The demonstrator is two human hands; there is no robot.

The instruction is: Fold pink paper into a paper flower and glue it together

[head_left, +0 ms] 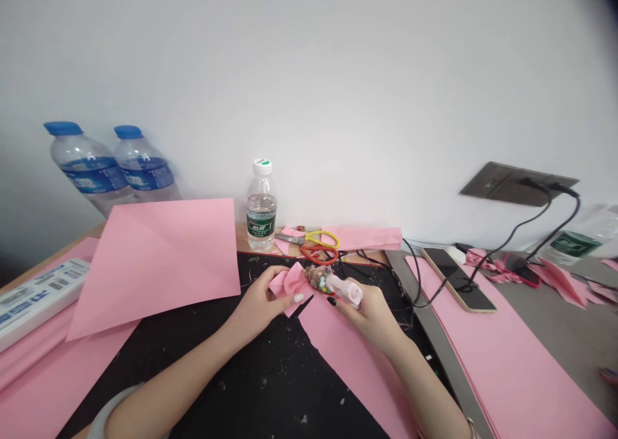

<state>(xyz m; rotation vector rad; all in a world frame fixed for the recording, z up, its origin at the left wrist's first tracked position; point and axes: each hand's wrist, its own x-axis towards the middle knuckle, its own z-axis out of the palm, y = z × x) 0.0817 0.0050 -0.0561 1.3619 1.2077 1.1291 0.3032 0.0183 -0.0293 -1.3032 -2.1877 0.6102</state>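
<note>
My left hand [271, 297] pinches a small folded piece of pink paper [290, 283] between thumb and fingers, above the black mat. Closed around a pale pink glue gun [344, 288] is my right hand [369, 311]; the gun's front part is crusted with multicoloured bits and its tip is at the folded paper. Beneath my hands a long strip of pink paper [355, 355] runs toward me. Just beyond them lie scissors [316, 249] with one yellow and one red handle loop. The right hand's grip is partly hidden by the glue gun.
A small water bottle [262, 210] stands behind my hands. Two blue-capped bottles [96, 175] lean at the left wall, behind a large pink sheet [164, 265]. To the right, a phone [458, 279] rests on pink sheets, with black cables [514, 220] running to a wall socket [516, 183].
</note>
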